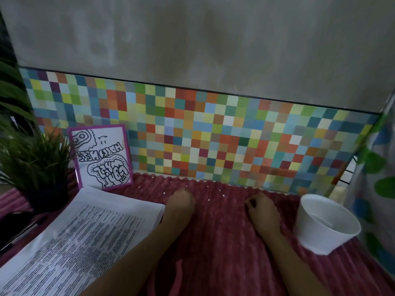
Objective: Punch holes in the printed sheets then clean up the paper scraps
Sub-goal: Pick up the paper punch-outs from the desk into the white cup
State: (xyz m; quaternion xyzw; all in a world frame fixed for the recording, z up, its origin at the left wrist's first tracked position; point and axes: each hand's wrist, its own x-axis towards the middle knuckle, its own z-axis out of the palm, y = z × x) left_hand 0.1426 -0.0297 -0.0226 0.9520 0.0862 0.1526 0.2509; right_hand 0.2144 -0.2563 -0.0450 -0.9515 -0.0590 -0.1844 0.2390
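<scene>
- Printed sheets [85,231]: stack lying flat on red ribbed cloth [224,242], well to the left of white cup [327,223]; top page is dense rows of text, too blurred to read
- White cup: stands at the right side of the cloth, mouth up, tilted slightly toward the camera; contents cannot be made out
- Right hand [261,210]: just left of the cup, not touching it; knuckles up, fingers curled in, tips gathered low against the cloth; cannot tell whether a scrap is pinched between them
- Left hand [180,201]: further left of the cup than the right hand, beside the far corner of the sheets; back of the hand faces the camera, fingers bent down toward the cloth, tips hidden; grip cannot be told
- Paper scraps [223,195]: small white dots scattered on the cloth, left of the cup and further back, most lying between the two hands and beyond them
- Framed drawing [100,157]: purple frame, black line art, far left of the cup, leaning upside down against checkered panel [213,135]
- Potted plant [36,163]: dark pot, farthest left of the cup, just beside the frame
- Patterned curtain [376,178]: just right of the cup
- Grey wall [192,39]: above the panel
</scene>
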